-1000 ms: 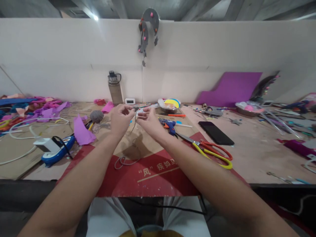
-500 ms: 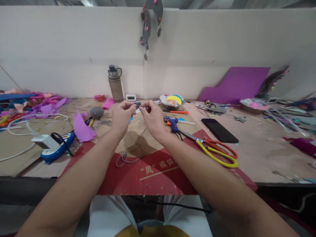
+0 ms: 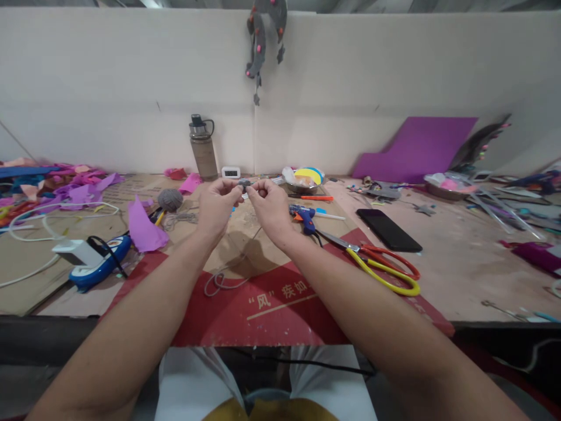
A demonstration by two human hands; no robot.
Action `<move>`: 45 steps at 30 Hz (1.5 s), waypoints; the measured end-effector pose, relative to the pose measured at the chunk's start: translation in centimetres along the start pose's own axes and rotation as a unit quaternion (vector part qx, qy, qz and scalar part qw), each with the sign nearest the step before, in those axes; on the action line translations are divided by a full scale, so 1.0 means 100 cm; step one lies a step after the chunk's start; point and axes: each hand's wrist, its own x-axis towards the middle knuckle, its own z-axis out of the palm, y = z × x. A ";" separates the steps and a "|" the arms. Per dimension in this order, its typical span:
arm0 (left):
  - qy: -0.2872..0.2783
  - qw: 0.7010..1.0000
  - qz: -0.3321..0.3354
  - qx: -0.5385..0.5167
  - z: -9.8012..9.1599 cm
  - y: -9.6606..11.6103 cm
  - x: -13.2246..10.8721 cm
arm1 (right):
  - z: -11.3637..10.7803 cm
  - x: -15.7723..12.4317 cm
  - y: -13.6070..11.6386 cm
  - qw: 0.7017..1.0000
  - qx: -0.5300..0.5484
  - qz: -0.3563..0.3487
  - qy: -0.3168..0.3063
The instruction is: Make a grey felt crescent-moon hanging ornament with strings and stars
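Between the fingertips of both hands is a small dark grey piece (image 3: 244, 183), perhaps felt; its shape is mostly hidden. My left hand (image 3: 218, 204) pinches it from the left, and my right hand (image 3: 268, 206) pinches it from the right. Both are raised over the cardboard. A thin grey cord (image 3: 228, 286) lies looped on the red part below and runs up toward the right hand. Just right of that hand rests a blue glue gun (image 3: 308, 222). To the left of the left hand sits a ball of grey yarn (image 3: 170, 200).
Scissors with red and yellow handles (image 3: 385, 266) and a black phone (image 3: 389, 230) lie on the right. A blue power strip (image 3: 100, 263) with white cables is at left, beside felt scraps (image 3: 146, 227). A bottle (image 3: 203, 149) stands at the back near a bowl (image 3: 302, 188).
My fingers have shifted slightly around the grey piece, the right fingertips closing nearer to the left ones. The whole view has moved a little; the things on the table have stayed put.
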 end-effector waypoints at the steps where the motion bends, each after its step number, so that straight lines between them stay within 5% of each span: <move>1: -0.001 1.000 0.002 0.005 0.000 0.000 0.000 | 0.000 0.000 0.000 1.000 0.001 0.000 0.000; 11: -0.031 0.999 -0.013 0.028 -0.001 0.001 0.002 | -0.004 0.000 -0.001 1.000 0.005 0.012 0.013; 20: -0.165 0.979 -0.116 -0.008 -0.006 0.014 0.003 | -0.018 0.010 0.009 0.997 0.038 0.027 -0.053; 23: -0.154 0.978 -0.139 0.014 -0.010 0.016 0.007 | -0.024 0.012 0.013 0.997 0.029 0.019 -0.064; 34: -0.168 0.956 -0.013 0.240 -0.010 0.020 0.003 | -0.032 0.007 0.008 0.983 -0.131 -0.081 -0.095; 45: -0.139 0.946 0.017 0.292 -0.008 0.019 0.000 | -0.034 0.005 0.007 0.978 -0.122 -0.081 -0.147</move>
